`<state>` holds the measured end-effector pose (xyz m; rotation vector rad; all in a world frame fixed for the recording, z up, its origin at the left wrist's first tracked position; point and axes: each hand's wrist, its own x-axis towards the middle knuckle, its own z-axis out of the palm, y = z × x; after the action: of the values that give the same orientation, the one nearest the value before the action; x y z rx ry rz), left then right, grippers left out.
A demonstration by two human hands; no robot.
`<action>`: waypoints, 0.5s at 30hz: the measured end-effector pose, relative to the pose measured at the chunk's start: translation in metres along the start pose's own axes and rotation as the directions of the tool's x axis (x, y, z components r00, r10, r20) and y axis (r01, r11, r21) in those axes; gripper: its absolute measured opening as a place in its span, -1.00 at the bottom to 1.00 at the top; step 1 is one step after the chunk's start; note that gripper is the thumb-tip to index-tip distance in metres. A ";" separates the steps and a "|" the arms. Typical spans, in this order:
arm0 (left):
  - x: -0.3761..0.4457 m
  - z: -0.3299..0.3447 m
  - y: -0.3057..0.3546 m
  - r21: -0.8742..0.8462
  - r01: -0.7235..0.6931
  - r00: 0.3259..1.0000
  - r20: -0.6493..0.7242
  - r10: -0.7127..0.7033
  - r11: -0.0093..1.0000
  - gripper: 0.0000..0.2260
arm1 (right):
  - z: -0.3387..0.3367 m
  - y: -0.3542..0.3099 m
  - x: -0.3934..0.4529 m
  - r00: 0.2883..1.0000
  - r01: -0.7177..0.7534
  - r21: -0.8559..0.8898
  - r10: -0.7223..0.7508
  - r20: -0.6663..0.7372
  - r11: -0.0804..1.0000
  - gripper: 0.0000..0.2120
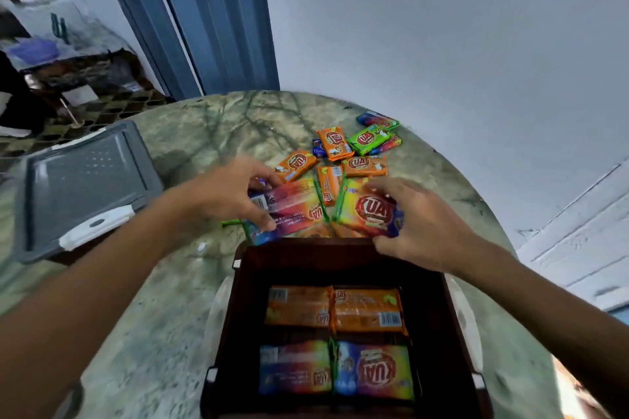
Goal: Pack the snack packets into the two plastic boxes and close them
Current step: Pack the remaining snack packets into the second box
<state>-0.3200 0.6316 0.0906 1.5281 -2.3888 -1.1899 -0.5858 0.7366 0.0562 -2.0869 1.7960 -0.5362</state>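
Note:
A dark brown plastic box (439,333) stands open in front of me with several snack packets on its floor, two orange ones (335,309) above two rainbow-coloured ones (335,369). Just beyond its far rim, my left hand (224,196) grips a rainbow packet (292,207) by its left end. My right hand (425,224) grips another rainbow packet (369,213) by its right end. More loose packets (354,153), orange, green and rainbow, lie scattered on the table behind them.
A grey lid (85,180) with white latches lies on the marble-patterned round table (177,282) at the left. A white wall stands close behind the table. Blue curtains and cluttered furniture are at the far left.

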 end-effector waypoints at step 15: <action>-0.025 0.138 -0.036 0.537 -0.059 0.997 0.075 0.022 0.841 -0.74 | 0.088 0.002 -0.054 0.932 0.067 -0.435 0.100 0.349 0.898 -0.39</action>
<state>-0.3409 0.7222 -0.0202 1.5607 -2.9565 -0.5755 -0.5516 0.7907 -0.0246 -2.2553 1.8241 0.2907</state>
